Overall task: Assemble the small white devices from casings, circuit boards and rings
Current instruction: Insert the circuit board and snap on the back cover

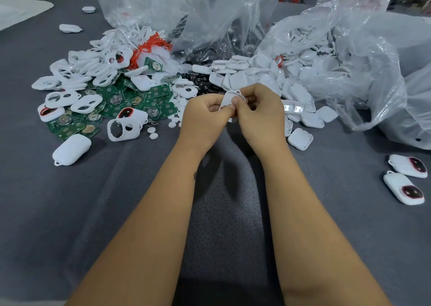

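- I see two bare forearms reaching away from me over a grey cloth-covered worktop (70,212)
- The left hand (205,116) and the right hand (258,114) meet in the middle, and each grip is clenched around one small white casing (231,99), pinched between thumbs and fingertips
- I take that casing as my landmark; it is held just above the worktop, tilted, with a small loop at its far end
- Left of the casing lies a heap of green circuit boards (116,105), many carrying round metal discs
- On and beyond those boards, further left, white front casings (86,72) with two openings are piled up
- Small white round buttons (177,109) lie scattered just left of the casing
- Right of the casing, plain white back shells (300,116) spill out of a clear plastic bag (349,72)
- Behind the casing, a dark pile of small parts (203,81) spills from another clear bag (221,14); I cannot tell what they are
- Far right of the casing and nearer to me, two finished devices (405,177) with dark red-rimmed windows lie side by side
- Near left, one white device (71,149) lies face down, apart from the heap
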A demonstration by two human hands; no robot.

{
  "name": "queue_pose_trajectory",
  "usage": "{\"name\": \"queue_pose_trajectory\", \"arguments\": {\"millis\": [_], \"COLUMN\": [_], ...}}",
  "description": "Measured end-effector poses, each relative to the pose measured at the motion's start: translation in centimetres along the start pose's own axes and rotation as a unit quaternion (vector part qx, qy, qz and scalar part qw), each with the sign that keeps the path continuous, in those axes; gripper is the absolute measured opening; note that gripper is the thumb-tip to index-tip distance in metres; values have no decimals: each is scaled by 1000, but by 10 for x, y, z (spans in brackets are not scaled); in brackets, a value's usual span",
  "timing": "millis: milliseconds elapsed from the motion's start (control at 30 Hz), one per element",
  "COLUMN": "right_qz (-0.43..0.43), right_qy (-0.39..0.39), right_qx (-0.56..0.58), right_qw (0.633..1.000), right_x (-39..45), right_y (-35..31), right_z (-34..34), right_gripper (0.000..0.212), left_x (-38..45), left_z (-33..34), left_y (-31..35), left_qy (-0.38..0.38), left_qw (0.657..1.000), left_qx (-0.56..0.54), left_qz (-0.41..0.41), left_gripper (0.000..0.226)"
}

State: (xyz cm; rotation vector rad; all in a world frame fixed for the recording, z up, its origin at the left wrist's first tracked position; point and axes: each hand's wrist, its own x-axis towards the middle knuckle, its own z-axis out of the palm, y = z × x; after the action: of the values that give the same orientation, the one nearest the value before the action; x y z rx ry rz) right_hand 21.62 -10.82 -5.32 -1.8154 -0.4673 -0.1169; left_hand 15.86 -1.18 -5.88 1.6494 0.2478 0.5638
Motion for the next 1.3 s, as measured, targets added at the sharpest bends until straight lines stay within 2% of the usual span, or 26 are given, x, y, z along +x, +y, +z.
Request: {"name": "queue_pose_trajectory", "arguments": {"millis": [267, 433, 633, 867, 967, 1100, 1200, 1300], "right_qz": [45, 97, 52, 33, 43, 84, 95, 81], "right_qy": [-27, -48, -71, -62, -61, -41, -2, 7], "right_qx": [135, 250, 217, 228, 236, 269, 195, 100], "right_qw": [989, 962, 972, 971, 969, 958, 976, 992], "right_x": [2, 4, -2, -1, -2, 0, 2, 4], "right_y": [-3, -7, -8, -9, -11, -12, -7, -2], "right_z": [-4, -2, 3, -1, -1, -2, -2, 1], "right_gripper": [14, 26, 32, 30, 27, 24, 23, 25], "left_x": [4, 5, 8, 7, 7, 9, 11, 13], "left_z": [-3, -3, -3, -6, -6, -6, -8, -10], "left_y": [0, 3, 5, 7, 8, 9, 9, 9], "left_qy": [12, 59, 93, 9, 0, 64, 121, 147], "left_qw": [999, 994, 984, 968, 961, 946, 935, 931], "left_qx": [-29, -55, -104, -215, -237, -275, -296, -301], "left_qz": [-42, -76, -107, -127, -146, -158, -152, -143], "left_gripper": [16, 16, 20, 22, 23, 17, 15, 17]}}
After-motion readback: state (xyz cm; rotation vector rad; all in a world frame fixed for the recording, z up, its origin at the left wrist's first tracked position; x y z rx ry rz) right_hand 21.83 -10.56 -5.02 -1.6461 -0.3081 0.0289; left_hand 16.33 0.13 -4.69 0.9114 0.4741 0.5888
